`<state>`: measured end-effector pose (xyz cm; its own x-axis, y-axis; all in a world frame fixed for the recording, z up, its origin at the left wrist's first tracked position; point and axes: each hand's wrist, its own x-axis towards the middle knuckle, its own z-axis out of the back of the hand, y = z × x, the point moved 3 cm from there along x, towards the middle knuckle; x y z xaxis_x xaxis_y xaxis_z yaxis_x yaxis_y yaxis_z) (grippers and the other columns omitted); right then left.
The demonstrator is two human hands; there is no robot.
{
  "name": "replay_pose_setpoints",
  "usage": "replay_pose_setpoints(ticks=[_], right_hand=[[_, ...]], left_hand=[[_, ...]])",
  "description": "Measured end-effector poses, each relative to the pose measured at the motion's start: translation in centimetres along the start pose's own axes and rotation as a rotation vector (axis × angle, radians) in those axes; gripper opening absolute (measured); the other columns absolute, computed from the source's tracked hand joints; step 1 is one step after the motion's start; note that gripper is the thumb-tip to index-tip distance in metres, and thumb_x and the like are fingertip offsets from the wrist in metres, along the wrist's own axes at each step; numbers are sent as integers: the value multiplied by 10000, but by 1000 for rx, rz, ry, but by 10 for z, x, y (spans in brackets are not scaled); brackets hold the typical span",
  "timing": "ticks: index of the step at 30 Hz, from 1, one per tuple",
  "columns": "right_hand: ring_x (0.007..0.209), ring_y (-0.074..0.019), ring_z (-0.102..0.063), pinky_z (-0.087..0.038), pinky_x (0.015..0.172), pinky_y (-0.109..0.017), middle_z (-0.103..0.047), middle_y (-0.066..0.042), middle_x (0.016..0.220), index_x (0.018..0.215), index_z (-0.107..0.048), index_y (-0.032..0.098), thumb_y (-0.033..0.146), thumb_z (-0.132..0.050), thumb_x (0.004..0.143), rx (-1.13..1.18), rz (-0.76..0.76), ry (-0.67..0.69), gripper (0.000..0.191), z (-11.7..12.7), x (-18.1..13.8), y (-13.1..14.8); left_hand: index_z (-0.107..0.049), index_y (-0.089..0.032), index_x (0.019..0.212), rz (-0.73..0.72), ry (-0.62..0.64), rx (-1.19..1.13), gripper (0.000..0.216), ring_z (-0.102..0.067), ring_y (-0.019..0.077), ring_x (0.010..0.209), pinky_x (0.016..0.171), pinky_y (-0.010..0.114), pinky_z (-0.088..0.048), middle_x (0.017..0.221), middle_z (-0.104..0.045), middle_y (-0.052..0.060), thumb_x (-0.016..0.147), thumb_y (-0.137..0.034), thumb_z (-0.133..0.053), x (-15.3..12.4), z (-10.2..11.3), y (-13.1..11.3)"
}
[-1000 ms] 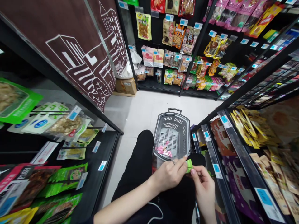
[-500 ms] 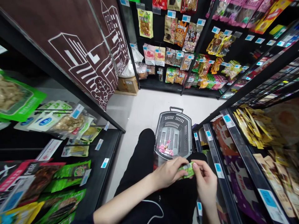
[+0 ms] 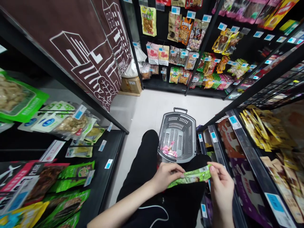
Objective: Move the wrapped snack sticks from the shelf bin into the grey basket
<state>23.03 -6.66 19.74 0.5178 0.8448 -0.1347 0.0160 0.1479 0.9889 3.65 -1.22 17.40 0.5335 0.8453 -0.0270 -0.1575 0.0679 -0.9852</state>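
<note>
Both my hands hold a long green snack packet (image 3: 190,177) stretched out level above my lap. My left hand (image 3: 166,176) pinches its left end, fingers closed on it. My right hand (image 3: 222,186) grips its right end between thumb and fingers. Just beyond the packet a grey plastic shopping basket (image 3: 187,126) stands on the pale floor, with a few pink wrapped items (image 3: 169,151) lying in its near end. My black-trousered legs (image 3: 144,161) lie under the hands.
Black shelves hem in a narrow aisle. On the left hang green and red snack bags (image 3: 68,180) under a brown curtain (image 3: 78,53). Yellow and purple packets (image 3: 261,133) fill the right shelves. A cardboard box (image 3: 130,85) sits at the far end below more hanging snacks.
The green packet was a small folded piece between my fingertips. It has been drawn out to full length as my hands moved apart, the right one going right.
</note>
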Motion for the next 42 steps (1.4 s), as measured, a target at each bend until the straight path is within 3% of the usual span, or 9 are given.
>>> replay_pose_setpoints(ticks=[3, 6, 8, 17, 23, 27, 31, 36, 42], right_hand=[[441, -111, -494, -400, 397, -217, -579, 3, 594, 863, -652, 158, 366, -681, 724, 42, -34, -5, 252, 1, 0, -5], [456, -113, -494, -388, 401, -214, -574, -2, 596, 838, -647, 151, 393, -676, 719, 55, -57, -46, 271, 3, 1, -9], [461, -119, -501, -388, 409, -217, -581, -2, 589, 842, -644, 153, 407, -666, 726, 35, -68, -62, 280, 8, 4, -11], [747, -235, -659, -546, 604, -313, -696, -92, 915, 1061, -583, 190, 277, -791, 572, -131, -79, 288, 539, 6, 6, 7], [542, -176, -604, -503, 518, -277, -655, -2, 633, 824, -594, 180, 316, -778, 574, -264, -103, 160, 339, 0, 7, -4], [539, -178, -591, -478, 511, -271, -653, -6, 626, 812, -617, 172, 365, -763, 576, -281, -130, 106, 337, -1, 6, -16], [565, -186, -599, -480, 540, -274, -653, -9, 641, 816, -622, 172, 373, -745, 604, -283, -142, 176, 318, -16, -2, -17], [580, -180, -590, -469, 544, -264, -635, -12, 658, 850, -611, 167, 374, -707, 671, -265, -113, 327, 290, -37, -11, -11], [699, -207, -647, -503, 627, -280, -704, -66, 784, 966, -610, 178, 413, -586, 797, -155, -129, 415, 291, -33, -11, -11]], left_hand=[[-687, -110, 911, 294, 247, -286, 385, -665, 162, 681, 650, 244, -518, 740, -721, 52, 651, -390, -734, 1, 1, 6], [-673, -143, 974, 378, 575, -412, 426, -660, 155, 718, 697, 256, -513, 814, -722, 37, 649, -411, -733, -7, 2, 6], [-653, -155, 1011, 384, 665, -465, 434, -655, 146, 704, 686, 257, -516, 827, -718, 34, 670, -416, -719, -14, 5, 5], [-651, -125, 1024, 466, 546, -486, 429, -588, 110, 449, 450, 214, -485, 699, -677, 31, 715, -422, -674, -24, 11, 5], [-644, -149, 1078, 388, 556, -304, 373, -595, 115, 497, 536, 217, -487, 651, -656, 5, 777, -367, -609, -23, 19, -6], [-676, -157, 1020, 295, 512, -60, 285, -583, 105, 578, 585, 183, -453, 653, -656, -7, 760, -253, -608, -19, 27, -13], [-688, -162, 956, 268, 452, 73, 271, -530, 86, 596, 564, 154, -404, 659, -626, -32, 693, -167, -624, -14, 25, -13], [-707, -147, 917, 287, 377, -2, 235, -502, 87, 595, 568, 158, -372, 664, -619, -19, 752, -277, -602, -9, 12, -7], [-732, -150, 887, 312, 330, -22, 223, -507, 94, 579, 555, 167, -357, 658, -648, -14, 736, -275, -625, -11, 13, -1]])
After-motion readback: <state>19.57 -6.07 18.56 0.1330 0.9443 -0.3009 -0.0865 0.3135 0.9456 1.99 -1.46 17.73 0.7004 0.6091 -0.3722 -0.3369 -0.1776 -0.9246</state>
